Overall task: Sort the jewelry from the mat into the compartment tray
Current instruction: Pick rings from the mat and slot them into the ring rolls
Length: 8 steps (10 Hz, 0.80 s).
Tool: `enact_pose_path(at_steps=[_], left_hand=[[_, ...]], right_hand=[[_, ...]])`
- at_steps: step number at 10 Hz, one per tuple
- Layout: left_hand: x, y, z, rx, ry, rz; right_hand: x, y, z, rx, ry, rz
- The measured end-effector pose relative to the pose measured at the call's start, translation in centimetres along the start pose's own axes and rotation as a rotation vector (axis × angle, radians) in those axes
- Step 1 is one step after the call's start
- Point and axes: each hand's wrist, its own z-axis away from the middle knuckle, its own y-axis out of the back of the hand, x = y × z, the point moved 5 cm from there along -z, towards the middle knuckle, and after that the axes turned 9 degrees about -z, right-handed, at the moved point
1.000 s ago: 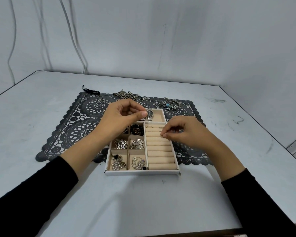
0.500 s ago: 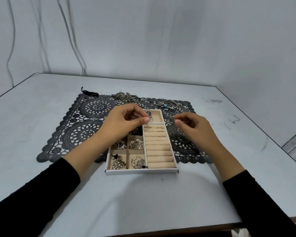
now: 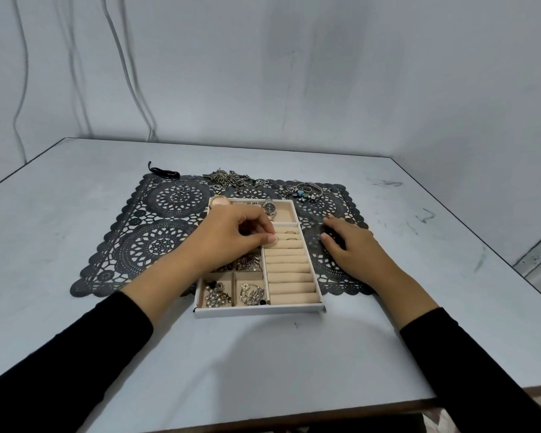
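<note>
My left grip pinches a thin ring at the tray's padded rolls; right of it, my right grip rests on the mat.

Black lace mat and a white, beige-lined tray on a pale blue-grey desk.

The mat under the tray is cut in round medallion patterns with a scalloped edge. The tray's rim is white, its compartments and rolls beige. Its back compartment holds a silver watch with a dark dial, and a rose-gold disc sits at its back left corner. On the rolls are gold bands and a thin pale ring. Behind the tray are dull silver chains, turquoise beads to the right and a black cord to the left. The sleeves nearer than the tray are black.
</note>
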Motion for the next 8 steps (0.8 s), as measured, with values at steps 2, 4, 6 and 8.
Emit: enact_pose_path(at_steps=[2,4,6,8], left_hand=[[0.28,-0.05,-0.16,0.004,-0.044,-0.061],[0.16,-0.3,-0.4,-0.008,-0.085,-0.108],[0.2,-0.47,-0.51,-0.052,-0.113,-0.161],[0.4,-0.18,-0.6,-0.068,-0.06,-0.123]], right_hand=[[0.25,-0.14,-0.17,-0.013,-0.015,0.011],[0.16,-0.04,-0.09,-0.01,-0.019,0.004],[0.02,0.04,-0.06,-0.007,-0.024,0.001],[-0.01,0.07,-0.06,-0.012,-0.022,0.005]])
